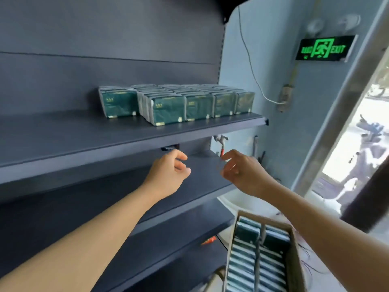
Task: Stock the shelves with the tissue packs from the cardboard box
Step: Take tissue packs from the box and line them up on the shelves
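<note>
Head view, only one. Dark grey metal shelving unit [63,148] with several tiers fills the left and centre. On the upper shelf, right half, rows of dark green plastic-wrapped tissue packs [168,109] stand upright, packed side by side and running back toward the rear panel; the leftmost pack [117,104] stands slightly apart from the others. The left part of that shelf is bare.

Left hand [168,173] is held out in front of the second shelf, below the stocked one, fingers loosely curled, grip holding nothing. Right hand [242,173] is just beside it, at about the same height, fingers loosely bent and slightly spread, grip also holding nothing. The two hands are near each other but apart, neither touching a shelf as far as can be seen. Both forearms are bare.

Brown open cardboard box [294,249] at lower right, below the right forearm, with two rows of more green tissue packs [248,256] standing on edge inside.

Background right: pale blue wall [273,60], green lit exit sign [325,48] high up, a white cable [250,60] hanging down the wall, bright doorway [362,148] at the far right with blurred shapes outside. Small orange item [208,240] on a lower shelf edge, too blurred to tell.
</note>
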